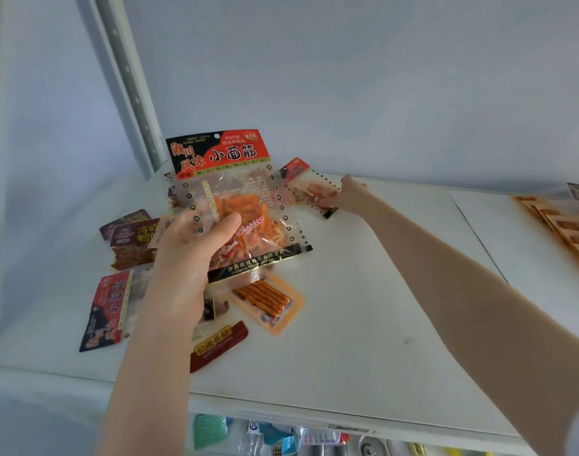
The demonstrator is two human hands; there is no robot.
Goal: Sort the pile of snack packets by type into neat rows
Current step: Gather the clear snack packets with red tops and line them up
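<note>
My left hand (196, 248) grips a large clear packet with a red-and-black header and orange strips inside (235, 192), held upright above the pile. My right hand (345, 195) reaches to the back of the white shelf and pinches a smaller packet of the same design (306, 184), which rests on the surface. Below my left hand lie a matching red-and-black packet (108, 307), dark brown packets (133, 238), an orange packet of sticks (268, 302) and a dark red packet with yellow lettering (217, 347).
The white shelf (380, 307) has a perforated metal upright (130, 83) at its back left. At the far right edge lie several orange packets (564, 225). Under the shelf's front edge, another level holds assorted goods (281, 436).
</note>
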